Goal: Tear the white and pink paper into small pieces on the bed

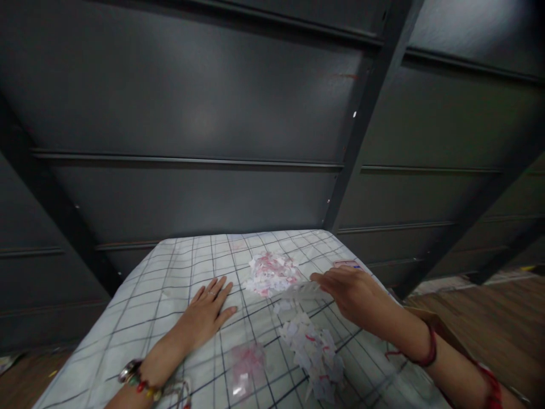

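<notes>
My left hand (209, 309) lies flat on the checked tablecloth (196, 255), fingers spread, with nothing in it. My right hand (347, 287) is closed on a pale, translucent flat piece (304, 291), blurred, whose exact kind I cannot make out. That piece reaches left toward a heap of small pink and white scraps (270, 272) in the middle of the table. Nearer to me lies a second heap of small white scraps with red marks (313, 355). Left of it rests a clear plastic bag with something pink inside (247, 366).
Behind the table's far edge rises a dark grey panelled wall (196, 113). A pink-edged card-like thing (347, 264) lies partly behind my right hand. At the right, below the tabletop, a cardboard box (438, 326) shows beside my forearm, above a wooden floor (502, 312).
</notes>
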`<state>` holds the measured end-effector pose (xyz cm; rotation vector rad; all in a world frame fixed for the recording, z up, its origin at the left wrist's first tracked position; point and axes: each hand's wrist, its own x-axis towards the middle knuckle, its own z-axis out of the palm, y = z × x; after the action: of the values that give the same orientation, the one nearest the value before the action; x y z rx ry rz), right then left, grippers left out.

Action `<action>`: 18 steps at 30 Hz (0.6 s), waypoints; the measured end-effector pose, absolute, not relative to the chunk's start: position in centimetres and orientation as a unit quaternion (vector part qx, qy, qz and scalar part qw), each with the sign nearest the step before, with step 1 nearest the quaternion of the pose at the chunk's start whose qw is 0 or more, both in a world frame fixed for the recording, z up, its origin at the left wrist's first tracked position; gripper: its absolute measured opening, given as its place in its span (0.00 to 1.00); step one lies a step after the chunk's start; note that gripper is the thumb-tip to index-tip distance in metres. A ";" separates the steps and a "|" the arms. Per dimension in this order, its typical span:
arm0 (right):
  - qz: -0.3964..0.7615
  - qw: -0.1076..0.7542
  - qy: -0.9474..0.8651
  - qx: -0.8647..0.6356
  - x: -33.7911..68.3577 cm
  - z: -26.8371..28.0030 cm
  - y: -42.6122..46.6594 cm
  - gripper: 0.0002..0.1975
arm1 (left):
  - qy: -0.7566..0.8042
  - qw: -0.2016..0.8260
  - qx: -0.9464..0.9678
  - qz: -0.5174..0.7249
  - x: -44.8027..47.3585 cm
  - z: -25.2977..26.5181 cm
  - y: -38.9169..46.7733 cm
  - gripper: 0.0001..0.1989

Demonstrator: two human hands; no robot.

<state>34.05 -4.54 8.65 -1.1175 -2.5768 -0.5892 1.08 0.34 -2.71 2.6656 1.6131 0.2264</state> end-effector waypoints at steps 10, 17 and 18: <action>-0.195 0.123 -0.891 -0.392 33.9 7.7 -3.9 0.18 | 0.518 0.016 0.853 0.068 1.1 -2.4 0.3 0.32; -0.187 0.117 -0.887 -0.406 33.2 8.0 -3.5 0.20 | 0.529 0.010 0.847 0.044 1.5 -1.9 0.2 0.33; -0.185 0.112 -0.888 -0.406 33.0 7.8 -3.4 0.19 | 0.530 0.014 0.847 0.039 1.6 -1.6 0.1 0.33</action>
<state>32.98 -3.40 7.76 -1.1918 -2.6074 -0.5441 1.62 0.13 -1.62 2.6372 1.6521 0.1206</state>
